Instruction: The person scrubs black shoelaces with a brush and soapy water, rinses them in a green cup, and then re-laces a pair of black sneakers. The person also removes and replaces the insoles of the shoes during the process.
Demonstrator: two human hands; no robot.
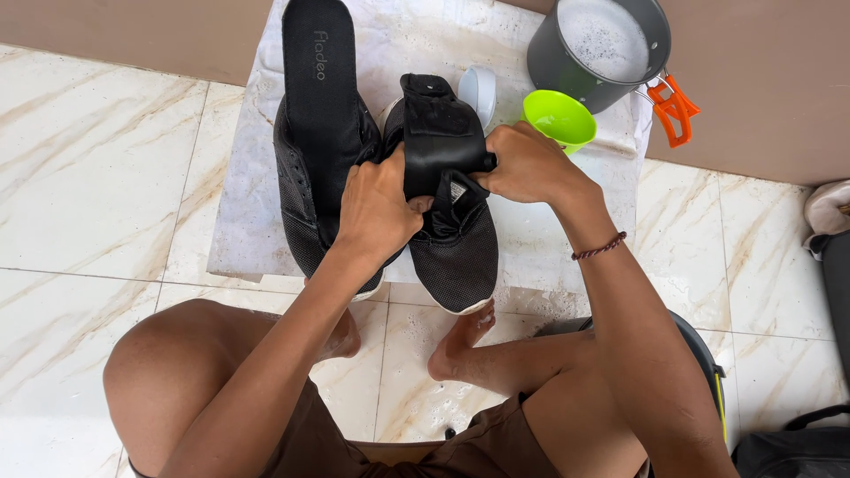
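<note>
Two black mesh shoes stand side by side on a white stone slab (243, 204). The left shoe (301, 190) has a long black insole (319, 80) lying on top of it. A second black insole (438, 128) sticks out of the right shoe (460, 257), bent at its opening. My left hand (376, 208) grips this insole's left edge at the shoe's mouth. My right hand (527, 164) pinches its right edge. Both hands are closed on it.
A grey pot (553, 62) of foamy water with an orange handle (675, 111) stands at the slab's back right. A green cup (560, 118) and a white object (478, 88) sit beside it. My bare feet rest on marble tiles. Dark bags lie at right.
</note>
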